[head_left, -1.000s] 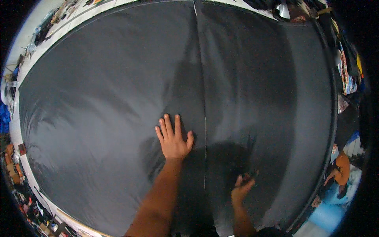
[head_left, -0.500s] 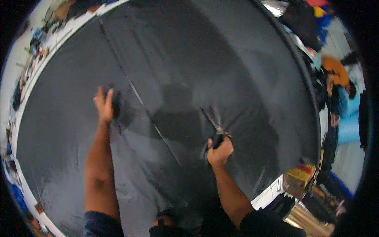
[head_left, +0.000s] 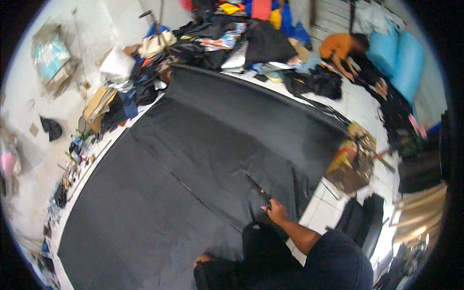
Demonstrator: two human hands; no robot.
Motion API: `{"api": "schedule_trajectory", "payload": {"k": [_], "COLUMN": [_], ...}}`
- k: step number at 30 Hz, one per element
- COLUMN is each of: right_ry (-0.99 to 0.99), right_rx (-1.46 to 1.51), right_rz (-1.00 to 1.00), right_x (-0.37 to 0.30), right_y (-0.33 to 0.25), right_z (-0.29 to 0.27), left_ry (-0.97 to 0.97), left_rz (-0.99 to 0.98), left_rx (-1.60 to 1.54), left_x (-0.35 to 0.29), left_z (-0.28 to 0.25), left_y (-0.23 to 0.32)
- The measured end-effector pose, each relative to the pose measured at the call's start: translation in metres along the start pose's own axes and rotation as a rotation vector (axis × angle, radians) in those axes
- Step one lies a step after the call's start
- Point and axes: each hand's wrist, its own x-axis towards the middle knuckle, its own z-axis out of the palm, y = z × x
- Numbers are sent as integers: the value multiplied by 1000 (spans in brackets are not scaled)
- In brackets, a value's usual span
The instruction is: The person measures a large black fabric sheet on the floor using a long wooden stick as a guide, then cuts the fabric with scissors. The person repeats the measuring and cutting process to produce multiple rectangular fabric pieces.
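Covering white tiles near a clutter-lined wall, black sheeting lies beneath the right hand, clamped around seemingly closed scissors.

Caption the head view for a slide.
Right hand gripping scissors at a broad black sheet, with a co-worker in orange bent low beyond its far edge.

**Black sheet spread over a white tiled floor**

The sheet covers most of the floor in view, slightly wrinkled, with one long pale line running across it. Bare tiles show along its left, right and far sides. On the right, a worn cardboard box stands just beside the sheet; nearer are dark bundles. Mixed cloth is heaped at the far side, and small clutter lines the left.
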Motion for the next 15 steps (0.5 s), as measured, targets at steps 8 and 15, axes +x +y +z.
{"api": "schedule_trajectory", "payload": {"k": [8,15], "right_ry": [134,92], "right_rx": [98,-235], "right_rz": [528,616], "right_x": [-239,-259], "right_y": [185,260], "right_z": [-31,17], "left_ry": [-99,51], "left_rz": [-100,-91], "left_rx": [-254,-390], "left_x": [-85,-143], "left_z": [35,-1], "left_y": [-30,-61]}}
